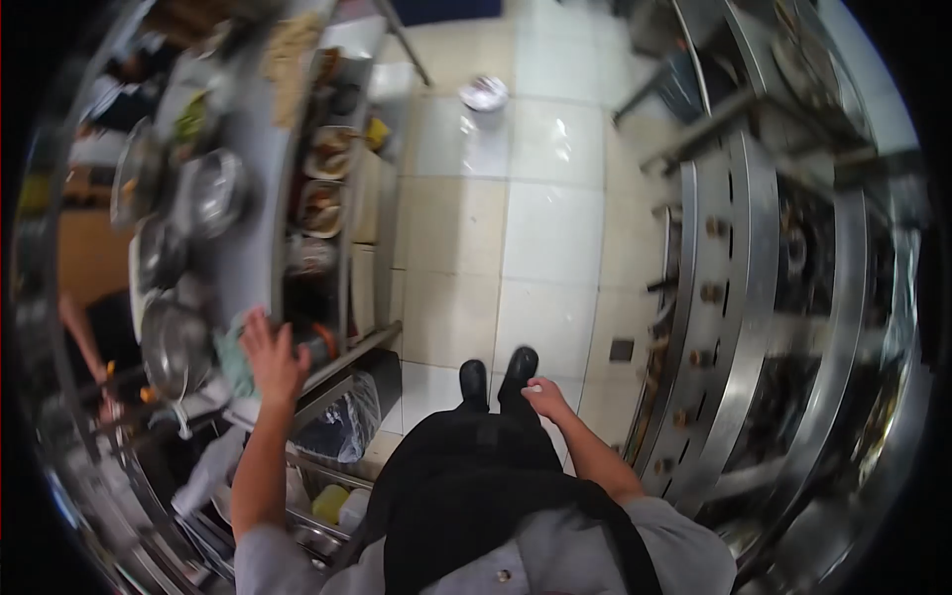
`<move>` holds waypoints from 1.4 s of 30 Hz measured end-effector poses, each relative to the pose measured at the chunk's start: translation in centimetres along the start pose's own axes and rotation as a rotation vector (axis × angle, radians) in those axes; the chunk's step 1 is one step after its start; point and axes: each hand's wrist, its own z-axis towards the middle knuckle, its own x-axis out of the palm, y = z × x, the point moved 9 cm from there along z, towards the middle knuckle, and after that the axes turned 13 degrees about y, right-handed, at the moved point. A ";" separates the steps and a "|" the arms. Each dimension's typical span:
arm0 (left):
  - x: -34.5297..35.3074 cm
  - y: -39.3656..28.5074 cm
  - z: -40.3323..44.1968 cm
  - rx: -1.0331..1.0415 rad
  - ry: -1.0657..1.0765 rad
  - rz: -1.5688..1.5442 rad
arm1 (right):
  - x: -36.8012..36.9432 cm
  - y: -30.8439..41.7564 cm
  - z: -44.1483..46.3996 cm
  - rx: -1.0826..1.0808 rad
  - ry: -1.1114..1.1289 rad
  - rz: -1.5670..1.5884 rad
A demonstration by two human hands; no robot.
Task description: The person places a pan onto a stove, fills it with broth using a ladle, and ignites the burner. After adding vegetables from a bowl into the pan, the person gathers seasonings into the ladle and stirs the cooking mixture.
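Observation:
My left hand [273,359] is stretched out with its fingers apart over the edge of the steel counter [260,129]. Beside it lies a pale green cloth [235,357], partly behind the hand. Metal bowls [213,191] and a round steel pan [176,347] stand further left on the counter. My right hand [542,397] hangs low near my black shoes, its fingers closed round something small and whitish that I cannot make out.
A stove [709,297] with several knobs runs along the right. Food containers [322,208] fill a shelf beside the counter. A bin with a clear liner [347,421] stands below. A whitish bundle [484,93] lies on the tiled floor. Another person's arm [84,332] shows at the far left.

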 end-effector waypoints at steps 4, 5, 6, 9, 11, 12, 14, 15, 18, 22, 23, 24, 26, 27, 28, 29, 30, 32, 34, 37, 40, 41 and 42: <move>-0.3 0.7 -0.4 -0.025 0.031 -0.010 | -10.0 2.1 -0.7 -0.052 -0.173 -0.022; -0.4 0.9 -0.4 -0.038 0.062 -0.039 | -12.3 2.2 -1.5 -0.006 -0.187 0.041; -0.3 1.2 -0.5 -0.034 0.045 -0.065 | -14.4 2.1 -2.4 0.020 -0.196 0.056; 0.0 1.9 -0.5 -0.057 0.052 -0.085 | -20.2 0.8 -4.7 0.122 -0.255 0.053; -0.6 2.5 -0.8 -0.066 0.057 -0.135 | -22.8 -1.1 -5.6 0.275 -0.270 0.084; -0.8 2.3 -0.8 -0.038 0.077 -0.171 | -23.9 -0.3 -6.5 0.253 -0.292 0.027; -1.8 2.4 -0.7 -0.059 0.050 -0.197 | -25.3 3.0 -7.8 0.221 -0.235 -0.169; -2.1 2.6 -0.5 -0.101 0.075 -0.255 | -25.4 5.3 -7.1 0.082 -0.143 -0.247; -6.0 0.7 1.9 -0.082 -0.009 -0.319 | -26.5 9.7 -6.6 0.043 -0.201 -0.401; -10.5 -6.5 10.1 0.193 -0.182 -0.477 | -25.3 15.5 -2.4 0.012 -0.130 -0.451; -10.5 -9.1 12.7 0.286 -0.151 -0.554 | -24.9 17.6 -1.9 -0.047 -0.135 -0.412; -10.3 -11.5 14.7 0.384 -0.103 -0.619 | -24.1 17.3 2.3 -0.275 -0.207 -0.575; -8.8 -16.0 18.5 0.535 0.041 -0.723 | -24.2 22.1 -0.4 -0.041 -0.109 -0.457; -5.4 -17.7 20.8 0.564 0.206 -0.884 | -24.9 23.7 -2.2 -0.111 -0.205 -0.263; -2.1 -19.3 22.9 0.564 0.372 -1.041 | -25.5 25.0 -3.3 -0.165 -0.288 -0.186; 0.4 -20.1 24.1 0.492 0.539 -1.125 | -25.5 25.1 -5.2 -0.167 -0.333 -0.051; 2.0 -21.2 25.1 0.413 0.683 -1.159 | -25.4 25.3 -6.7 -0.172 -0.375 0.070; 3.4 -23.8 26.2 0.351 0.827 -1.108 | -24.7 21.3 -7.6 -0.131 -0.426 0.121; 3.4 -26.9 27.3 0.373 0.907 -1.014 | -23.0 17.0 -9.9 -0.079 -0.470 0.178; 2.9 -30.9 28.4 0.407 0.966 -0.889 | -20.6 11.5 -16.3 0.156 -0.410 0.195; 2.2 -35.1 28.6 0.439 0.994 -0.769 | -23.6 12.0 -30.0 -0.134 -0.945 0.311; 1.9 -36.5 28.4 0.456 0.993 -0.727 | -24.9 11.8 -36.2 -0.183 -1.080 0.361; 1.6 -37.9 28.2 0.472 0.993 -0.676 | -26.1 10.4 -42.5 -0.175 -1.212 0.346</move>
